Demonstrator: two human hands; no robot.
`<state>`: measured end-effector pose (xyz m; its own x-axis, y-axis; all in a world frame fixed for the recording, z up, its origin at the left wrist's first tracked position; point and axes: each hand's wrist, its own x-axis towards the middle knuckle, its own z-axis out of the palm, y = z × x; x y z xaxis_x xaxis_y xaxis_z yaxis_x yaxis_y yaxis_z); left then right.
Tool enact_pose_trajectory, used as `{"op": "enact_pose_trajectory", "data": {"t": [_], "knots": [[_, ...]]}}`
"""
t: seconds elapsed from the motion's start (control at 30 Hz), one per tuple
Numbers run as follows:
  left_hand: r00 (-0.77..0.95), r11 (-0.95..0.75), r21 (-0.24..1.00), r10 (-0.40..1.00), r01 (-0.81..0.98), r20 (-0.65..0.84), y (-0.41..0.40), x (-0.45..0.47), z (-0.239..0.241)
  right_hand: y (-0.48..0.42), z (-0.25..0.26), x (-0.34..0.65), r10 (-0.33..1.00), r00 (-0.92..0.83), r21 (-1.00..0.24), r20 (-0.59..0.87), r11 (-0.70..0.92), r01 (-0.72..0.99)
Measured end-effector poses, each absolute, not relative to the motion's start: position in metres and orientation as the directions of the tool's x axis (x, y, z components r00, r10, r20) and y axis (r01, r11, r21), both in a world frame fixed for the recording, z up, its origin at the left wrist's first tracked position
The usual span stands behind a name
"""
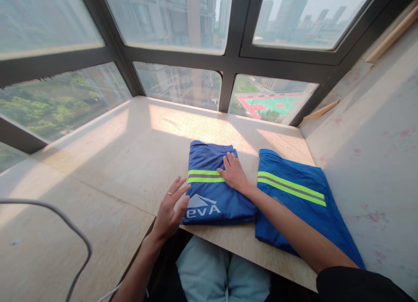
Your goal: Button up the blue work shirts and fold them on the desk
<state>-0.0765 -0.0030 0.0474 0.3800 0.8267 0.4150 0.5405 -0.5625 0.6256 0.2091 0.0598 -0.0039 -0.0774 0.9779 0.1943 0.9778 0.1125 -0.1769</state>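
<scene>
A folded blue garment with yellow-green reflective stripes and a white mountain logo lies on the wooden table in front of me. My right hand rests flat on its upper right part, fingers stretched out. My left hand hovers at the garment's left edge, fingers spread, a ring on one finger, holding nothing. A second blue garment with the same stripes lies to the right, partly under my right forearm.
Large windows with dark frames surround the table's far and left sides. A pale wall rises on the right. A grey cable curves over the table's left near part. My knees show below the table edge.
</scene>
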Motion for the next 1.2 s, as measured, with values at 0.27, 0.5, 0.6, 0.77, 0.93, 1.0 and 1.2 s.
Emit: {"op": "enact_pose_trajectory", "data": {"t": [0.27,0.5,0.6,0.77,0.93,1.0,1.2], "knots": [[0.425,-0.511,0.306,0.852,0.804,0.306,0.115,-0.003,0.038,0.0,0.016,0.177,0.962,-0.199,-0.127,0.188,0.225,0.966],[0.5,-0.503,0.072,0.864,0.861,0.062,0.137,0.023,0.01,-0.025,-0.005,0.183,0.982,-0.071,-0.168,0.173,0.1,0.981],[0.508,-0.511,0.075,0.859,0.856,0.061,0.137,0.016,0.004,-0.026,-0.006,0.185,0.985,-0.078,-0.184,0.152,0.106,0.977],[0.532,-0.535,0.091,0.845,0.84,0.057,0.141,0.01,0.002,-0.027,-0.003,0.188,0.991,-0.107,-0.182,0.082,0.12,0.976],[0.56,-0.567,0.027,0.82,0.824,0.116,0.133,0.012,0.011,-0.025,0.001,0.191,0.994,-0.107,-0.159,-0.015,0.103,0.982],[0.582,-0.59,0.011,0.8,0.807,0.144,0.13,0.012,0.021,-0.017,0.006,0.192,0.996,-0.091,-0.161,0.005,0.091,0.983],[0.539,-0.585,0.052,0.775,0.809,0.33,0.144,0.019,0.043,0.047,0.027,0.194,0.953,-0.125,-0.171,0.278,0.177,0.969]]}}
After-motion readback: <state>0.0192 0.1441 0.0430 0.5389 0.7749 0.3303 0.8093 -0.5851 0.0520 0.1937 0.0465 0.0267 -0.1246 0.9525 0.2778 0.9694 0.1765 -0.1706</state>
